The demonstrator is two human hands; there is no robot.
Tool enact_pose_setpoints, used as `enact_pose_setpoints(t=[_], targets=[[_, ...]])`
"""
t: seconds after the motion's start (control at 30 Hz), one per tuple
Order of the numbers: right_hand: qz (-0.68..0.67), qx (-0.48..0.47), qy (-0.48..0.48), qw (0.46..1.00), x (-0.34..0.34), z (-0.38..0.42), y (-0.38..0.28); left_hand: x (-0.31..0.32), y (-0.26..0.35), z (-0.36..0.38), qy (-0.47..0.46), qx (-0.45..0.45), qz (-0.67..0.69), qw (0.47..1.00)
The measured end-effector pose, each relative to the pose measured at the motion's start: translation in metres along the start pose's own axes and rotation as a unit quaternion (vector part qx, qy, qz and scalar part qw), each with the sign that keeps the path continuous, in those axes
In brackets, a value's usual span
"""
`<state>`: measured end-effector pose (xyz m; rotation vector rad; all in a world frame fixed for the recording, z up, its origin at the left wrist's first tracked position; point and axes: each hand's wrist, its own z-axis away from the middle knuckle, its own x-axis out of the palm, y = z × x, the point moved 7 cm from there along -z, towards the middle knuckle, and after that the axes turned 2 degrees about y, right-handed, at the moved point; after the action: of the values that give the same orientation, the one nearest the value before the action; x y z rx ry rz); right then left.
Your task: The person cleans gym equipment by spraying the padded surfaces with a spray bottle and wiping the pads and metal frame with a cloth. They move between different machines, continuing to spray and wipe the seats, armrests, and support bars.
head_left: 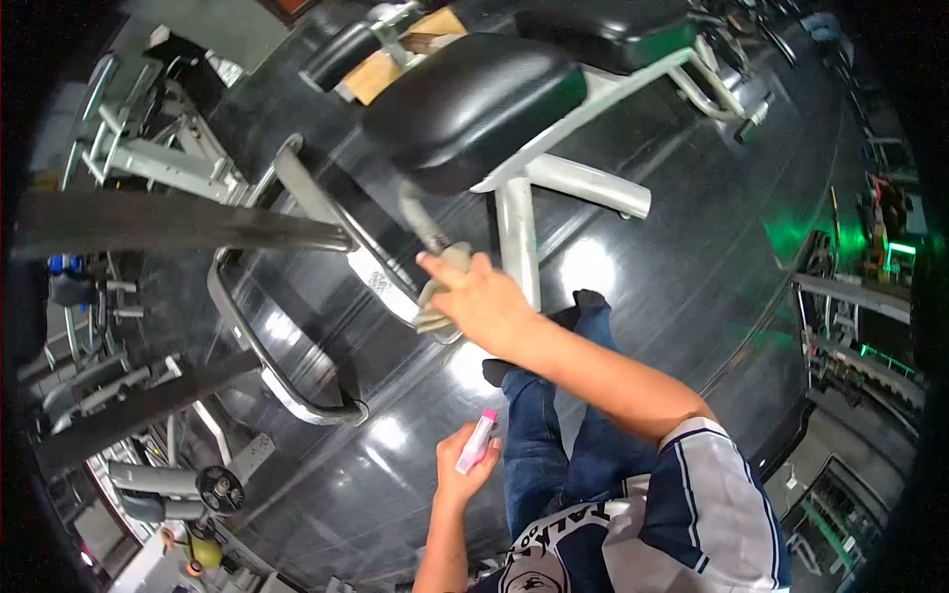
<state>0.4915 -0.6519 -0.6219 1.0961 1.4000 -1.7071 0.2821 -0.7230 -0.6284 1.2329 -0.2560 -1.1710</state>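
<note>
My right hand (484,301) reaches forward to the exercise bench's frame and presses a beige cloth (432,314) against a light metal bar (423,219) just below the black padded seat (474,104). Part of the cloth is hidden under my fingers. Lower down, my left hand (465,463) is closed around a small white bottle with a pink top (477,442), held upright and tilted slightly. The bottle is well apart from the bench.
A second black pad (608,35) adjoins the bench. Curved metal legs (297,395) and a dark beam (178,219) lie to the left. Weight machines (163,484) stand at lower left, and a rack (850,296) at right. Shiny dark floor (662,277) surrounds my feet.
</note>
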Motion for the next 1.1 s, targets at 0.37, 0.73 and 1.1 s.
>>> enact_pose_setpoints(t=[0.37, 0.73, 1.1], targets=[[-0.309, -0.104, -0.184, 0.927, -0.027, 0.122, 0.052, 0.078, 0.067, -0.03, 0.001, 0.018, -0.046, 0.999], [-0.27, 0.184, -0.159, 0.932, -0.054, 0.309, 0.327, 0.206, 0.134, -0.148, 0.019, 0.021, 0.195, 0.98], [-0.483, 0.332, 0.025, 0.81, -0.074, 0.355, 0.369, 0.274, 0.3, -0.293, -0.035, 0.17, 0.078, 0.982]])
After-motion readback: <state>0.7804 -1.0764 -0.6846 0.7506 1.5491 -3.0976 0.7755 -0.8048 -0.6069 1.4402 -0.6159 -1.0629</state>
